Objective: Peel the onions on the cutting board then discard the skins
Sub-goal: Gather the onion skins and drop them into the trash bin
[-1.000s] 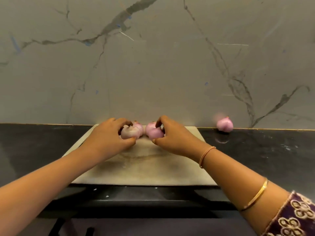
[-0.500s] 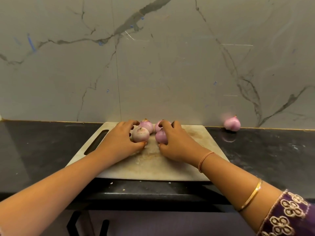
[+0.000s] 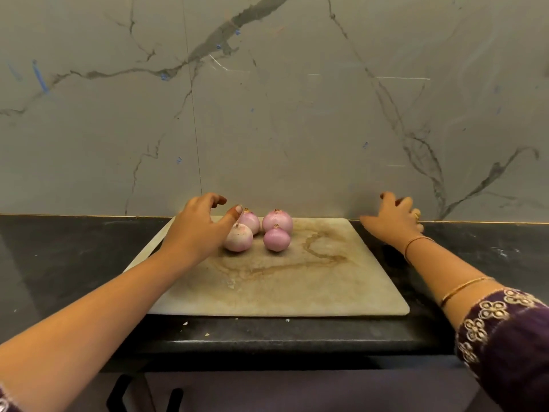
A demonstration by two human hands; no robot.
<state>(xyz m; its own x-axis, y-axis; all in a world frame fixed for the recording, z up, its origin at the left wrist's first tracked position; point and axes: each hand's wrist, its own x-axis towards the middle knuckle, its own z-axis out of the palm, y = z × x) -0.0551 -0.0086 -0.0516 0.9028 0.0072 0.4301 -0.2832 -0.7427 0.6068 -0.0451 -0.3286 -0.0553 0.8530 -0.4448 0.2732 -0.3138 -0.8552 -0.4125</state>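
Note:
Several pink onions sit in a cluster at the back of the stained white cutting board (image 3: 297,281): a pale one (image 3: 239,238) at front left, one (image 3: 252,220) behind it, and two more (image 3: 278,220) (image 3: 277,239) to the right. My left hand (image 3: 197,228) hovers beside the pale onion with loosely curved fingers, its thumb tip near the back-left onion, and grips nothing. My right hand (image 3: 392,223) reaches past the board's right back corner to the wall with its fingers spread. What lies under it is hidden.
The board lies on a dark stone counter (image 3: 59,263) against a grey marble wall (image 3: 267,114). A few small scraps (image 3: 207,333) lie on the counter near its front edge. Dark cabinet fronts show below the edge.
Both hands have let go of the onions. My right hand has moved right, off the board, to where a lone onion sat by the wall. My left hand has lifted slightly.

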